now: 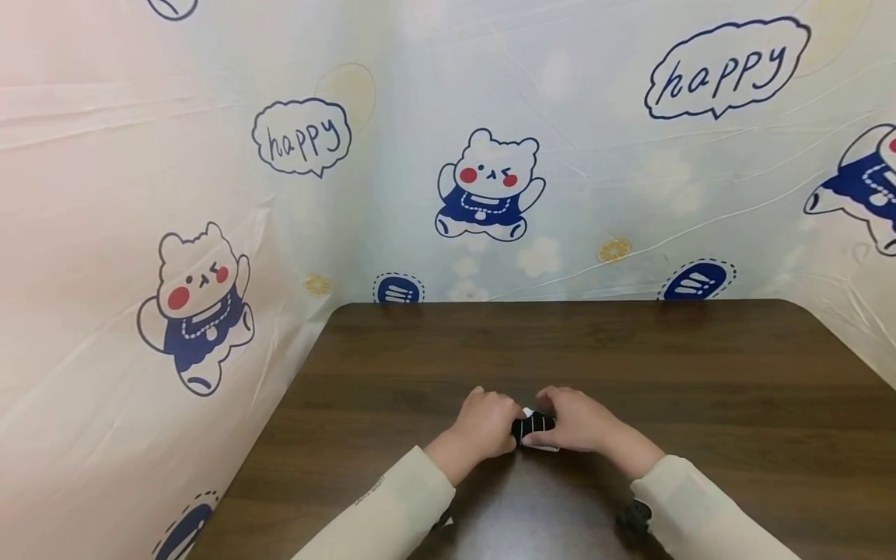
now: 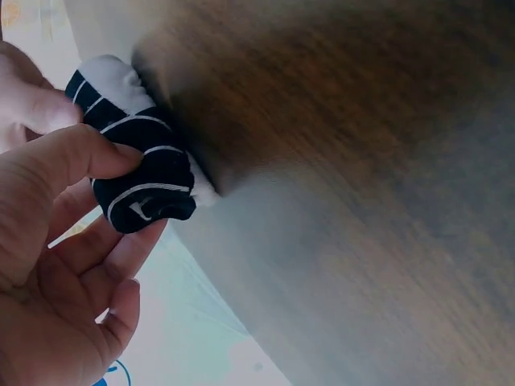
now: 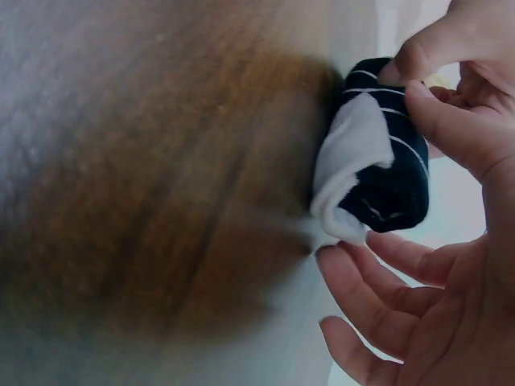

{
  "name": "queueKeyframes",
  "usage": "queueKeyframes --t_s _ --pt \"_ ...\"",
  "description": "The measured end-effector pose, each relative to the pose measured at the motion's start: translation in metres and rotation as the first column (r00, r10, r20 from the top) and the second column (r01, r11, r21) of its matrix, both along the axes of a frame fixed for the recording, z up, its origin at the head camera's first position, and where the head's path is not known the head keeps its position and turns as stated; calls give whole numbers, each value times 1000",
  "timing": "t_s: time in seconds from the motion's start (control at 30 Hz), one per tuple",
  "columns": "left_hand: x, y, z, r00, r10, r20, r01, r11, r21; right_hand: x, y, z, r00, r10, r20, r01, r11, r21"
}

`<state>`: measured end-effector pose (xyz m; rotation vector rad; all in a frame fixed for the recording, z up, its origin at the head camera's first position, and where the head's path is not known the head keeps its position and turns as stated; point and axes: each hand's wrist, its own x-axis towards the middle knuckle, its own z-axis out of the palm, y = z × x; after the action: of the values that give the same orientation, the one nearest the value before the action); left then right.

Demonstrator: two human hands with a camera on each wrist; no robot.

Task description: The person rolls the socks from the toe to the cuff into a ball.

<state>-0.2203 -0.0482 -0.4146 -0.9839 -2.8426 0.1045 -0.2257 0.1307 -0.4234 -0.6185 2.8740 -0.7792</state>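
Observation:
A rolled-up sock [image 1: 536, 424], black with thin white stripes and white parts, sits between both hands low over the wooden table. My left hand [image 1: 485, 425] pinches one end of the roll, its thumb across the striped side and its fingers beneath in the left wrist view. From the other side my right hand [image 1: 586, 424] holds the roll, thumb on the stripes and fingertips at the lower end. In the right wrist view, a white flap [image 3: 358, 149] lies over the black roll [image 3: 410, 173], whose coiled end shows.
The dark brown wooden table [image 1: 392, 350] stretches out on all sides of the hands. Behind it and at its left hangs a pale curtain [image 1: 595, 93] printed with cartoon bears and "happy" bubbles. A small black device [image 1: 633, 516] shows by the right sleeve.

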Motion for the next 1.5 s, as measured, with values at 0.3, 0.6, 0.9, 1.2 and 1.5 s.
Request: queueKeyframes --t_s 0.3,0.6,0.9,1.2,1.5 --pt "-1 2 3 1000 0 30 1 1000 -13 -4 1 -10 995 57 78 -50 995 -83" --pt "-2 0 3 995 -5 101 -2 998 67 -2 1 -16 995 77 61 -72 994 -85" --pt "2 -10 9 993 50 108 -81 948 308 0 1 -15 999 17 31 -14 996 -90" --pt "11 -13 27 978 103 179 -188 803 565 -9 10 0 993 -103 -60 96 989 -112" --pt "8 -9 9 925 111 362 -343 652 676 -14 17 16 976 -188 -109 172 974 -146"
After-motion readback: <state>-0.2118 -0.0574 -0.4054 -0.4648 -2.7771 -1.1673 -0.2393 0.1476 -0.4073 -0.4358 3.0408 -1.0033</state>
